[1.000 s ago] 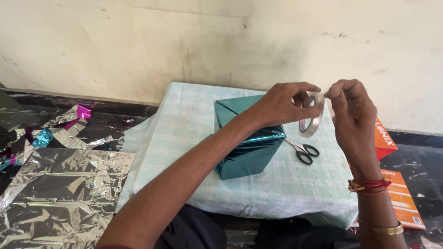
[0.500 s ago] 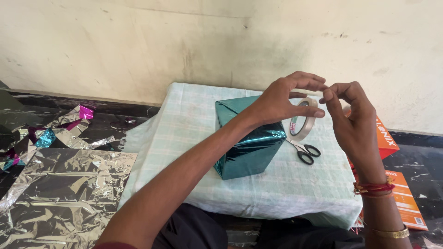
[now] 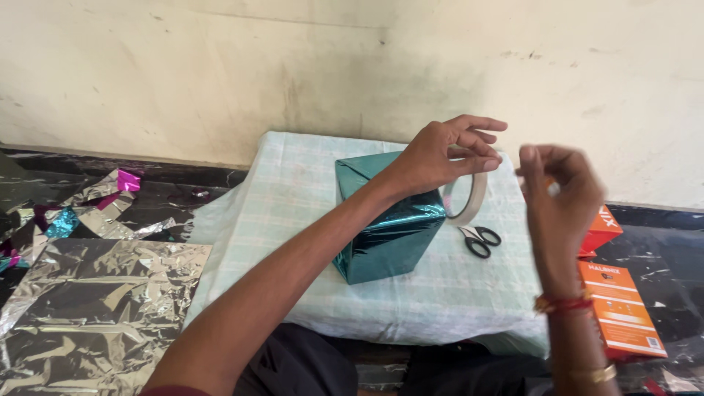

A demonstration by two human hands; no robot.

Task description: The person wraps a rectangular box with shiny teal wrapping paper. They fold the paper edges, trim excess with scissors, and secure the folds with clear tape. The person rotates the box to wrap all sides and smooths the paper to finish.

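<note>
My left hand (image 3: 444, 152) holds a roll of clear tape (image 3: 468, 198) by its rim, above the right side of a box wrapped in shiny teal foil (image 3: 385, 220). My right hand (image 3: 561, 194) is raised to the right of the roll, a small gap away, blurred, with thumb and fingers pinched together; whether a tape end is between them I cannot tell. The teal box stands on a pale checked cloth (image 3: 293, 198) over a low stand. Black-handled scissors (image 3: 480, 240) lie on the cloth just right of the box.
A large crumpled silver foil sheet (image 3: 95, 308) lies on the dark floor at left, with pink and teal foil scraps (image 3: 73, 209) behind it. Two orange cartons (image 3: 616, 304) sit at the right. A pale wall runs along the back.
My right hand has pulled away to the right of the tape roll. The left hand has lowered the roll slightly. The view shifted a little.
</note>
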